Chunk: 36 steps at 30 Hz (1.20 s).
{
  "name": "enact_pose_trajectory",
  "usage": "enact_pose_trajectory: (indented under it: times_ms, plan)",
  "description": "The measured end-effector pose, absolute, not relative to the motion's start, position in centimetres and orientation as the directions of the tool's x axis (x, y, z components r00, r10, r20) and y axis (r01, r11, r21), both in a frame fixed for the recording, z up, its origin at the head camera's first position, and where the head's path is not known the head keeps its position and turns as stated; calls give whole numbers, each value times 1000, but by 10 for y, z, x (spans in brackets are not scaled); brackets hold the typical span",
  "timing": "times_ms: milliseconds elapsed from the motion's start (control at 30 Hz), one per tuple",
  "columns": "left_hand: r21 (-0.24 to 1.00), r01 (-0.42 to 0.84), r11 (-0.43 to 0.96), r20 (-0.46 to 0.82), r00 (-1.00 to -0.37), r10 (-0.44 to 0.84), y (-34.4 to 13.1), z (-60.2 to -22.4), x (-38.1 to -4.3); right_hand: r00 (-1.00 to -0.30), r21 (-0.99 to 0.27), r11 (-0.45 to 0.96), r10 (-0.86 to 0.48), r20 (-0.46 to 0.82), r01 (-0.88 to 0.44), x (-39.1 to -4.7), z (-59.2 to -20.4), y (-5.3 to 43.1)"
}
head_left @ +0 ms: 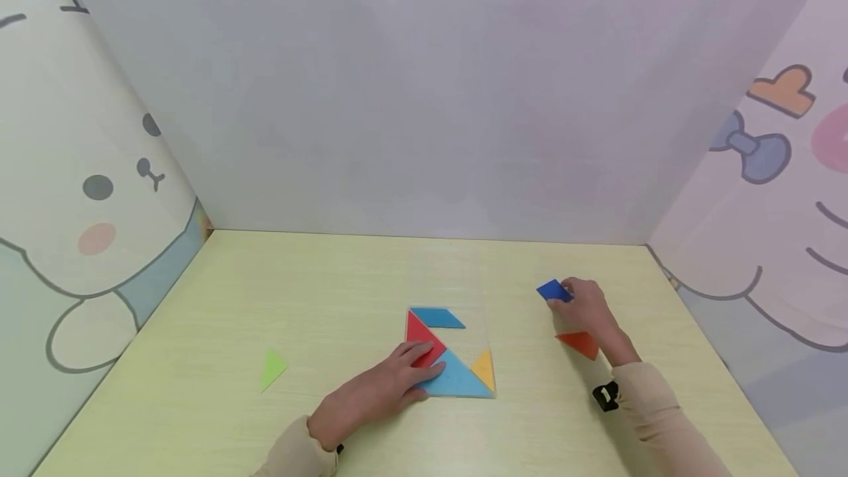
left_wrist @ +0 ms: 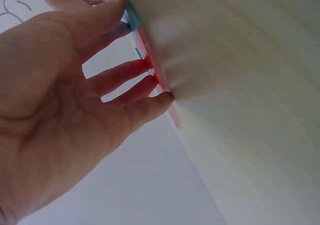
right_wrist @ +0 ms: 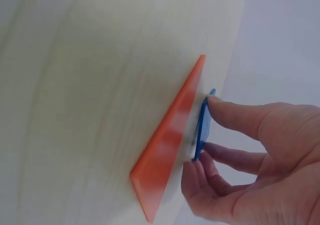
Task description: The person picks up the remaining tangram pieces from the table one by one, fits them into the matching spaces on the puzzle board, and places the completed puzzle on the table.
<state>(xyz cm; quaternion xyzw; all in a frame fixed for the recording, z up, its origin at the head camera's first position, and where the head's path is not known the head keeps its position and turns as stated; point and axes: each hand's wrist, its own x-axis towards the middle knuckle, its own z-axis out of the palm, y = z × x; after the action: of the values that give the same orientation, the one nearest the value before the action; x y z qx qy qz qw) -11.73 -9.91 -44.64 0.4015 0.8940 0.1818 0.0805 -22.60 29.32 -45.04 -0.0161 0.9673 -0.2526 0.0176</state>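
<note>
My left hand point(head_left: 387, 386) rests with spread fingers on a red triangle point(head_left: 417, 328) and a light blue triangle point(head_left: 461, 381), two tangram pieces lying edge to edge in a clear frame point(head_left: 473, 341). In the left wrist view, its fingertips touch the red piece point(left_wrist: 143, 44). Off to the right, my right hand point(head_left: 588, 309) pinches a small dark blue tangram piece point(head_left: 551, 289) between thumb and fingers, tilted above the table. Below that hand lies an orange-red triangle point(head_left: 579, 344), large in the right wrist view. The fingers partly cover the dark blue piece.
Inside the frame are also a blue parallelogram point(head_left: 437, 317) at the top and a yellow triangle point(head_left: 485, 369) at the right. A light green triangle point(head_left: 272, 369) lies alone on the table point(head_left: 199, 315) at left. Walls point(head_left: 430, 94) enclose the table's back and sides.
</note>
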Motion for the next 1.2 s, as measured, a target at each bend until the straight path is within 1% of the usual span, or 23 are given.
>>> enact_pose_trajectory:
  times_ms: [167, 533, 833, 1200]
  plan:
    - [382, 690, 614, 0, -665, 747, -99, -447, -117, -999, -517, 855, -39, -12, -28, -224, -449, 297]
    - [383, 690, 614, -2, -664, 748, -99, -449, -117, -1000, -560, 828, -5, -26, 10, -221, -449, 300]
    - [385, 686, 617, -3, -668, 744, -98, -449, -117, -997, -591, 805, 3, 71, -39, -219, -455, 303]
    - [398, 677, 619, -11, -672, 741, -99, -447, -116, -995, -669, 738, -36, 93, -89, -211, -457, 306]
